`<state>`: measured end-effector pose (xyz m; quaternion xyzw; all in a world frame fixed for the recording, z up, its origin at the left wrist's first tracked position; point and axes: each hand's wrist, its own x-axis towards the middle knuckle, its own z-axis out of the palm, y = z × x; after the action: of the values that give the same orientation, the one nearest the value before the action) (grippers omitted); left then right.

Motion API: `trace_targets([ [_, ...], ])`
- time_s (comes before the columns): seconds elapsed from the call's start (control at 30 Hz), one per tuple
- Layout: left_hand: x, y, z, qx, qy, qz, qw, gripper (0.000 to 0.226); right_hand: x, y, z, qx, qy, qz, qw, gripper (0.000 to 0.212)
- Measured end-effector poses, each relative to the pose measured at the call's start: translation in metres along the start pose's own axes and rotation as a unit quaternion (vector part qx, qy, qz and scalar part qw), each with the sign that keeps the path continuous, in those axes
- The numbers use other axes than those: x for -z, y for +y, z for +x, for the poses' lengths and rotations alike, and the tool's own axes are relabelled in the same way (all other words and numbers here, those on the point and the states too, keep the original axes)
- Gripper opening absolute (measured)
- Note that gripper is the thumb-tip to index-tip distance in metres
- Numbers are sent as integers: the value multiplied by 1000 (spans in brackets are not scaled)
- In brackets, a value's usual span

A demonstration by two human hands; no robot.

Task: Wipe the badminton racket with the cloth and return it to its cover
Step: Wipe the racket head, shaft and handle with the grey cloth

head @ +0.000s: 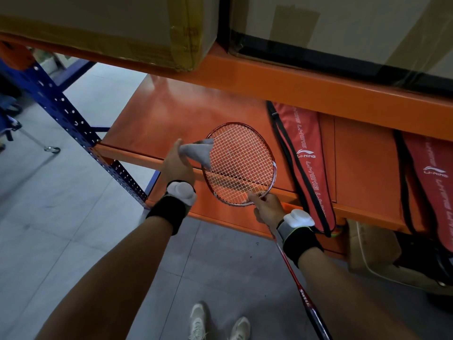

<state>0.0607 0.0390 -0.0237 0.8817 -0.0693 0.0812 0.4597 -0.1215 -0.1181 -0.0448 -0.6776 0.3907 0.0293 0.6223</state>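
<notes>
The badminton racket [239, 165] is held in the air over the front edge of the orange shelf [171, 114], its long axis running head-forward, handle back toward the person. The right hand [267, 209] pinches the frame's throat end; the left hand [177, 163] grips the grey cloth [199, 150] against the strings' left side. Best to wipe with steady strokes along the rim while bracing the frame firmly. The red cover [304, 163] lies just right.

Both my forearms reach forward, each with a dark band at the wrist. My left hand [177, 163] is raised, fingers pinching the cloth [199, 150]. My right hand [267, 208] sits lower, fingers curled round the racket [239, 165] at the bottom of its head.
</notes>
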Motion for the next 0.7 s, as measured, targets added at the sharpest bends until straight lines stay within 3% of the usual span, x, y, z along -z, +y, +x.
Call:
trace_targets([
  [0.07,0,-5,1,84,-5,-20,996,35,0,0,0,8,-2,8,1000,33],
  [0.17,-8,-12,-4,193,-114,-68,972,26,-3,0,0,15,-15,35,999,33],
  [0.27,-11,-14,-5,267,-205,-98,937,38,-6,1,4,6,-18,48,999,32],
  [0.4,-12,-9,-4,232,-229,-98,940,39,-5,8,10,-30,-37,92,995,34],
  [0.57,-12,-7,-5,198,-226,-153,942,20,-10,20,11,-38,5,66,997,44],
  [0.7,-13,-7,-3,133,-225,-123,957,16,-13,23,11,-30,25,56,998,50],
])
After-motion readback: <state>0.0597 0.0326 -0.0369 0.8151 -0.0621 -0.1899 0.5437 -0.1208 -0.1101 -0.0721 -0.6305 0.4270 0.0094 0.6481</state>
